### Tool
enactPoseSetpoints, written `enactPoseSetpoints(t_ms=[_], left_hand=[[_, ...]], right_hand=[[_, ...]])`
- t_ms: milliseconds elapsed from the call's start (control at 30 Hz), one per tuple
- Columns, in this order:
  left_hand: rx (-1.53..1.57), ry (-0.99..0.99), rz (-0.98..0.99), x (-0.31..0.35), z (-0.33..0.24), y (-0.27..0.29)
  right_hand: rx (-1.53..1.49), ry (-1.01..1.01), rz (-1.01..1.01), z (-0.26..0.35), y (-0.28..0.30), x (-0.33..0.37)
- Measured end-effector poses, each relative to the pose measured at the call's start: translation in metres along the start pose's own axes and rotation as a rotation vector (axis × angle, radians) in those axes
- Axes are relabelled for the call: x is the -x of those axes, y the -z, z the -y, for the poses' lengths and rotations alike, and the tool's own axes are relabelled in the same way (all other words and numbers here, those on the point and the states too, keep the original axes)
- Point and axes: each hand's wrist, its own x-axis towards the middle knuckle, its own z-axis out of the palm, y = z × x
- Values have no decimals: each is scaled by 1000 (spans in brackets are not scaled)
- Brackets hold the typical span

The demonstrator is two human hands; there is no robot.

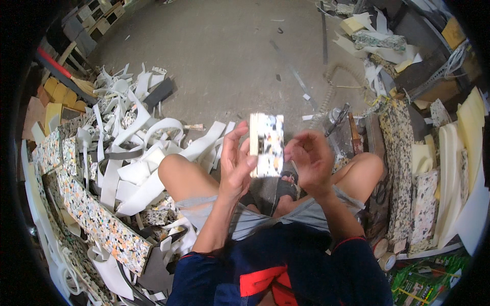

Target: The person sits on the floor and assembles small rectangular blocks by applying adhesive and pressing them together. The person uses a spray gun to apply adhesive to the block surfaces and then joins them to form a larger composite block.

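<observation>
Between my hands, in front of my knees, is a small block of speckled foam [270, 145] with a pale, layered strip along its left side. My left hand [236, 163] grips that left side, thumb on the near part and fingers farther up. At the block's right edge, my right hand [310, 159] is curled, thumb and fingertips pinched against the foam. Glare washes out part of the block's face. Whatever lies behind it is hidden.
White foam offcuts [138, 127] heap up on the left, beside a long speckled foam slab [99, 219]. More foam slabs [400, 168] stand on the right. A spray-gun-like tool [336, 118] with a coiled hose [326, 89] lies on the floor ahead to the right.
</observation>
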Motion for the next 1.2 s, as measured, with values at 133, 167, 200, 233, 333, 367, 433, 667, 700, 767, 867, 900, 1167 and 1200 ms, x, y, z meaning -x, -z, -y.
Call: enactPoseSetpoints(t_ms=[133, 167, 200, 233, 333, 367, 433, 667, 700, 767, 867, 900, 1167, 1200], left_hand=[[-107, -107, 123, 9, 3, -6], [-73, -93, 129, 10, 4, -4], [-40, -79, 135, 13, 6, -1], [-6, -66, 139, 14, 8, 3], [-72, -110, 110, 19, 15, 5], [-95, -116, 100, 21, 16, 4], [-96, -118, 93, 26, 17, 4], [-78, -146, 88, 30, 19, 5], [-67, -145, 90, 30, 19, 7], [-68, -157, 100, 29, 18, 8], [-110, -192, 121, 28, 16, 9], [-130, -205, 129, 28, 15, 10], [-136, -188, 107, 31, 21, 15], [-125, -187, 104, 31, 22, 15]], right_hand=[[74, -109, 4, 8, 0, -4], [140, -120, 35, 12, 0, -2], [239, -48, 39, 21, -4, -2], [224, -74, 66, 20, -3, 1], [292, -118, 169, 31, -3, 5], [338, -99, 199, 32, 0, 4], [430, -59, 261, 31, 6, 4], [342, -48, 203, 18, 1, 13], [298, -68, 173, 13, 0, 16], [252, -66, 146, 11, -1, 17], [240, -17, 152, 10, -2, 16], [229, -16, 154, 9, -4, 17], [314, 66, 194, 8, -8, 13], [320, 68, 193, 8, -8, 13]])
